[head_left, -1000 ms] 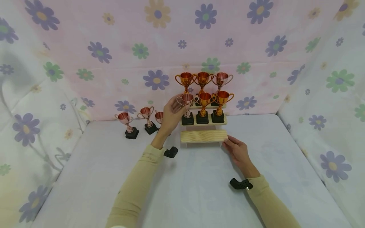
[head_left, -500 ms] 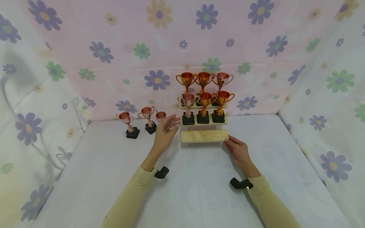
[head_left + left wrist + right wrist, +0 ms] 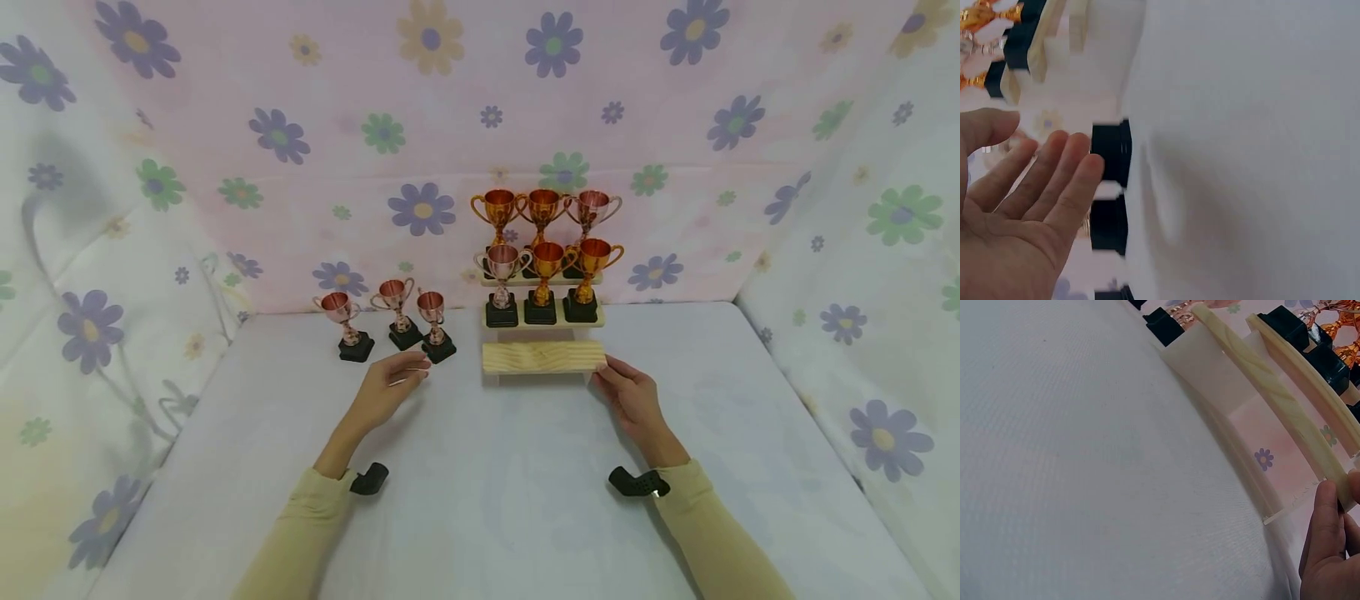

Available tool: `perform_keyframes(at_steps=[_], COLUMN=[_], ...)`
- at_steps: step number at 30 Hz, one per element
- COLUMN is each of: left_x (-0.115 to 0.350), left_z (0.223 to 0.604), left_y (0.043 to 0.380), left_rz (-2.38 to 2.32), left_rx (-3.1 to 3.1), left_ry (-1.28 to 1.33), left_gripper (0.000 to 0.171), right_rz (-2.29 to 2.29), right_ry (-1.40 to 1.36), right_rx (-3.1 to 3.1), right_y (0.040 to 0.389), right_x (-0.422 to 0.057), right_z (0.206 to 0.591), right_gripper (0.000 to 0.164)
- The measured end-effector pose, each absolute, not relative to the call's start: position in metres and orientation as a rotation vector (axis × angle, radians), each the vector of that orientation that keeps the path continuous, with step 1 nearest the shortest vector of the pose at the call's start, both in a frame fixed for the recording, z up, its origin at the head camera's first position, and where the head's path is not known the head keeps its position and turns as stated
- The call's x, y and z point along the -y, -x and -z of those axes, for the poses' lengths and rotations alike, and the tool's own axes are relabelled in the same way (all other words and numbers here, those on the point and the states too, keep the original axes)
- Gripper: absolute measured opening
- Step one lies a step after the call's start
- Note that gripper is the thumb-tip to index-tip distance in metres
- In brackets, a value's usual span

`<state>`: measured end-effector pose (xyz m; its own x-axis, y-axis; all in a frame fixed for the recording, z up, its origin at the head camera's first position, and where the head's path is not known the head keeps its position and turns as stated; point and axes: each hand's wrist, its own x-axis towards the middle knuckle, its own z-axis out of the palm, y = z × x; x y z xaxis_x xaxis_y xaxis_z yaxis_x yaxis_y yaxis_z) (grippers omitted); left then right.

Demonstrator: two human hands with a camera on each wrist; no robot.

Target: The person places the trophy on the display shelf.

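My left hand (image 3: 386, 390) hangs with fingers relaxed and apart just in front of a rose-gold trophy cup (image 3: 431, 307), fingertips right at its black base. In the left wrist view the palm faces up, and the fingertips overlap a black trophy base (image 3: 1110, 153). Between thumb and fingers, my right hand (image 3: 637, 410) pinches the right end of the lowest board (image 3: 543, 357) of a three-step wooden display stand. On the middle step stand a rose-gold trophy (image 3: 502, 265) at the left and two gold trophies. Two gold and one rose-gold trophy (image 3: 592, 208) fill the top step.
Two more rose-gold trophies stand left of my left hand: one at the far left (image 3: 337, 308) and one between (image 3: 393, 296). A flowered cloth (image 3: 450, 108) hangs behind the white-covered table (image 3: 495, 500) and along its sides.
My left hand has let go of the rose-gold trophy on the middle step and moved left and down to the loose trophies. My right hand keeps its grip on the lowest board.
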<state>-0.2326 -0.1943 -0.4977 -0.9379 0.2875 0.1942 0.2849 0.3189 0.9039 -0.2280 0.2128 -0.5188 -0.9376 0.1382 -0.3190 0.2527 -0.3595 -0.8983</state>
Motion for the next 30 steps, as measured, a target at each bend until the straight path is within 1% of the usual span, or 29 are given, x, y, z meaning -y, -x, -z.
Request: perform_keyframes(at_steps=[6, 10, 15, 18, 22, 27, 30], left_x=[0.235, 0.260, 0.290, 0.307, 0.322, 0.330, 0.332], left_z=[0.502, 0.499, 0.495, 0.493, 0.490, 0.482, 0.478], left_y=[0.228, 0.227, 0.232, 0.238, 0.248, 0.259, 0.267], left_rz=[-1.569, -1.545, -1.595, -1.652, -1.739, -1.869, -1.946], left_rx=[-2.658, -2.694, -2.755, -2.781, -2.780, -2.753, -2.712], left_ry=[-0.458, -0.377, -0.179, -0.068, 0.000, 0.131, 0.173], left_gripper=[0.036, 0.039, 0.044, 0.050, 0.062, 0.072, 0.077], right_rz=[2.499, 2.488, 2.489, 2.497, 2.500, 2.522, 2.517], right_ry=[-0.519, -0.517, -0.536, -0.545, -0.549, -0.546, -0.535], right_rx=[-1.704, -1.710, -1.700, -1.700, -1.707, -1.705, -1.702], right_y=[0.228, 0.227, 0.227, 0.228, 0.229, 0.229, 0.229], right_x=[-0.213, -0.213, -0.214, -0.213, -0.212, -0.212, -0.212], right_z=[0.518, 0.517, 0.517, 0.518, 0.519, 0.519, 0.520], right_gripper=[0.054, 0.054, 0.055, 0.055, 0.054, 0.053, 0.055])
